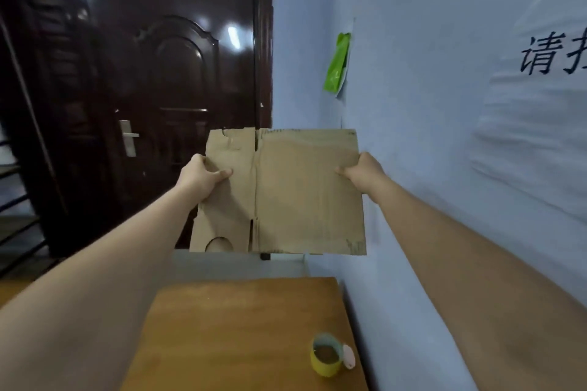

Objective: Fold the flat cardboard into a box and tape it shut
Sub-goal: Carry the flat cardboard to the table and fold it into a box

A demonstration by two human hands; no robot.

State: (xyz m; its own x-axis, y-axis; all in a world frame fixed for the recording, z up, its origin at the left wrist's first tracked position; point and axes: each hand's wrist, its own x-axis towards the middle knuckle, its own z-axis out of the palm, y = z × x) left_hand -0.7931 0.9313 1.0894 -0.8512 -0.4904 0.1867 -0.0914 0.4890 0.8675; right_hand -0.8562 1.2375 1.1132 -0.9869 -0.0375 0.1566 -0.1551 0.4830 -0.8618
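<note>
A flat brown cardboard sheet (298, 197) is held upright in the air above the far end of a wooden table (228, 333). It has a vertical crease left of centre and a round cut-out at its lower left. My left hand (203, 176) grips its left edge, thumb on the front. My right hand (362, 170) grips its right edge, thumb also on the front. On the table's near right stands a roll of tape (327, 354) in a yellow and teal dispenser.
A dark wooden door (152, 89) with a metal handle fills the left background. A pale blue wall (413, 105) runs along the right, bearing a green packet (337, 62) and a white sheet with printed characters (540, 105). A dark rack stands at far left.
</note>
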